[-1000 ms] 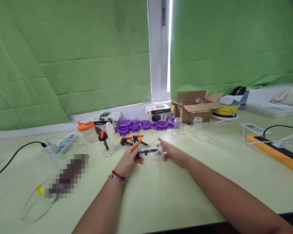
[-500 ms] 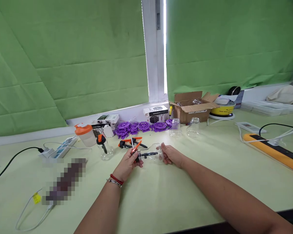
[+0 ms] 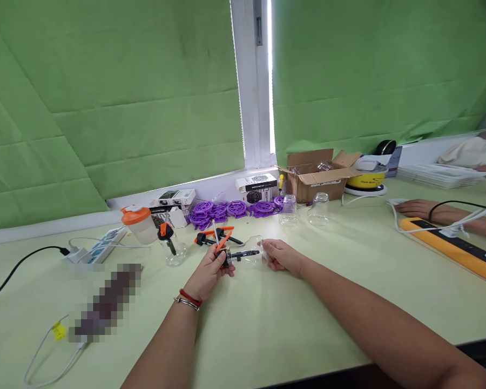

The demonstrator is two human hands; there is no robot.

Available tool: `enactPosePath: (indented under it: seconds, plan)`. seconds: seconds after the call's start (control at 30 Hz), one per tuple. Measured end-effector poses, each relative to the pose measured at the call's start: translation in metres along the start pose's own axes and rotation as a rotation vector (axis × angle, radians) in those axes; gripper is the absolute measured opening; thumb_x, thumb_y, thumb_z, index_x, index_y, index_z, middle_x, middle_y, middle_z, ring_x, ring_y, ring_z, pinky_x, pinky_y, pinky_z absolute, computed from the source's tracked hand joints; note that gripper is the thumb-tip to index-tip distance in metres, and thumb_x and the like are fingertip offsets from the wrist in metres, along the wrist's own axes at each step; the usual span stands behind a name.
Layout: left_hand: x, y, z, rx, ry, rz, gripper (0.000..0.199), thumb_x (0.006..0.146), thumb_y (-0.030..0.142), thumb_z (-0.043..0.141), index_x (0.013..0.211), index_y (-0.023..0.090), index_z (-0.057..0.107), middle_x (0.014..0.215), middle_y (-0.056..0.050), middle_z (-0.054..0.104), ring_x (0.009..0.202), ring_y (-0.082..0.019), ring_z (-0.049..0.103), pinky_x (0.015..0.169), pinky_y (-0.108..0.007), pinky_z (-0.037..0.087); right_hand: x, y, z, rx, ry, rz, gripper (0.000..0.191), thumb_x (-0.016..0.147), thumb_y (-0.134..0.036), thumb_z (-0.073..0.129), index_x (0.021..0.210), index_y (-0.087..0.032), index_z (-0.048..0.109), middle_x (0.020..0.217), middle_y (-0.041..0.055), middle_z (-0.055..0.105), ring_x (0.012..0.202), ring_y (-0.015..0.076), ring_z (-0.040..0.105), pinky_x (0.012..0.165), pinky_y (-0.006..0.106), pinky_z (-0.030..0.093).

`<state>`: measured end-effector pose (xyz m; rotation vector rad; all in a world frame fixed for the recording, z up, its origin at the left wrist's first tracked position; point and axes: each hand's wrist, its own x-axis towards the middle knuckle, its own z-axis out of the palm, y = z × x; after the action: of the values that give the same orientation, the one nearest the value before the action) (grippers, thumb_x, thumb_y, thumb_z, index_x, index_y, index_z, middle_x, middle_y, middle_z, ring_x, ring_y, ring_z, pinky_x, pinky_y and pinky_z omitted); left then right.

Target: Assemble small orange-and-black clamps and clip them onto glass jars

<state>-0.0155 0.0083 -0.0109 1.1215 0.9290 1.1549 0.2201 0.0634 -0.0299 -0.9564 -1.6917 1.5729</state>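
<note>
Bottle [image 3: 250,247] is lying sideways, nearer than the cardboard box [image 3: 319,190] and left of it. The left hand [image 3: 209,272] is pinching the bottle's black cap [image 3: 224,260] while the right hand [image 3: 284,257] is clasping its base.

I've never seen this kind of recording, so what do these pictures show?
There is no machine here: a person works bare-handed, seen by a camera worn on the head. Every picture comes from that one camera. The left hand grips the black cap of a clear bottle held sideways, and the right hand holds its other end. On the pale table are purple parts, a cardboard box and, at left, a standing bottle with a black and orange top. At right, a co-worker's hand is near an orange power strip.
</note>
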Motion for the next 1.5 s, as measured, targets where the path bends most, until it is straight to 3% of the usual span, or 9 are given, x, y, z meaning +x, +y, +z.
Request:
enactPosePath:
  seconds: [0.13,0.23,0.3,0.4,0.57,0.83,1.13,1.4,1.5]
  plan:
    - [0.001,-0.001,0.0,0.01,0.006,-0.015,0.039,0.076,0.045,0.065,0.1,0.019,0.047,0.08,0.002,0.052,0.065,-0.012,0.059,0.061,-0.031,0.049,0.002,0.0,-0.001,-0.068,0.03,0.038,0.071,0.08,-0.074,0.032,0.098,-0.011,0.06,0.044,-0.0033,0.047,0.035,0.0063,0.031,0.036,0.02,0.023]
    - [0.002,-0.002,-0.001,0.004,0.023,-0.002,0.039,0.077,0.045,0.064,0.101,0.019,0.046,0.081,0.002,0.051,0.066,-0.012,0.059,0.06,-0.029,0.048,-0.001,-0.003,-0.006,-0.033,0.042,-0.033,0.064,0.079,-0.064,0.05,0.121,-0.016,0.054,0.086,0.0069,0.063,0.05,0.0072,0.047,0.049,0.022,0.041]
    - [0.003,-0.003,-0.002,0.012,0.025,-0.007,0.039,0.078,0.045,0.063,0.1,0.019,0.045,0.08,0.002,0.051,0.066,-0.012,0.059,0.059,-0.028,0.047,-0.005,-0.005,-0.009,0.028,0.01,-0.105,0.073,0.074,-0.051,0.066,0.137,-0.027,0.039,0.124,0.0104,0.051,0.077,0.0109,0.056,0.069,0.027,0.047]
    - [0.003,-0.004,-0.003,0.019,0.025,-0.024,0.037,0.078,0.044,0.063,0.097,0.019,0.045,0.076,0.003,0.051,0.064,-0.012,0.059,0.059,-0.028,0.046,-0.007,-0.003,-0.011,0.054,-0.053,-0.162,0.083,0.068,-0.038,0.076,0.139,-0.032,0.035,0.138,0.0089,0.037,0.102,0.0164,0.05,0.084,0.031,0.045]
    - [0.003,-0.004,-0.002,0.012,0.023,-0.051,0.036,0.078,0.045,0.063,0.095,0.02,0.044,0.075,0.003,0.051,0.062,-0.012,0.058,0.056,-0.027,0.046,-0.004,0.0,-0.009,0.045,-0.037,-0.131,0.074,0.072,-0.041,0.071,0.138,-0.028,0.04,0.125,0.0083,0.045,0.088,0.0132,0.051,0.076,0.028,0.044]
    - [0.003,-0.004,0.0,-0.006,0.006,-0.053,0.032,0.079,0.044,0.062,0.094,0.02,0.046,0.078,0.002,0.054,0.065,-0.012,0.059,0.061,-0.03,0.049,0.001,0.0,-0.004,-0.066,0.036,-0.091,0.063,0.084,-0.063,0.042,0.128,-0.018,0.054,0.067,-0.0004,0.049,0.054,0.0099,0.036,0.052,0.024,0.033]
    - [0.002,-0.001,0.002,-0.003,0.043,-0.036,0.036,0.076,0.045,0.064,0.095,0.018,0.048,0.077,0.002,0.052,0.063,-0.012,0.059,0.059,-0.029,0.049,-0.006,0.0,-0.007,0.049,-0.054,-0.185,0.084,0.066,-0.039,0.076,0.139,-0.032,0.035,0.134,0.0061,0.038,0.095,0.0148,0.048,0.082,0.029,0.043]
    - [0.001,0.004,0.005,-0.013,0.045,-0.056,0.037,0.075,0.044,0.066,0.096,0.018,0.05,0.077,0.002,0.052,0.063,-0.012,0.059,0.059,-0.029,0.048,0.0,-0.003,-0.002,-0.077,-0.002,-0.092,0.055,0.083,-0.065,0.042,0.097,-0.016,0.062,0.059,-0.0012,0.05,0.051,0.0097,0.038,0.049,0.023,0.03]
    - [0.001,0.002,0.004,-0.009,0.04,-0.047,0.037,0.075,0.045,0.065,0.094,0.018,0.05,0.075,0.002,0.053,0.062,-0.012,0.059,0.058,-0.028,0.047,-0.001,-0.003,-0.003,-0.1,0.028,-0.07,0.059,0.082,-0.068,0.039,0.098,-0.016,0.063,0.065,0.0005,0.054,0.05,0.0091,0.036,0.049,0.024,0.032]
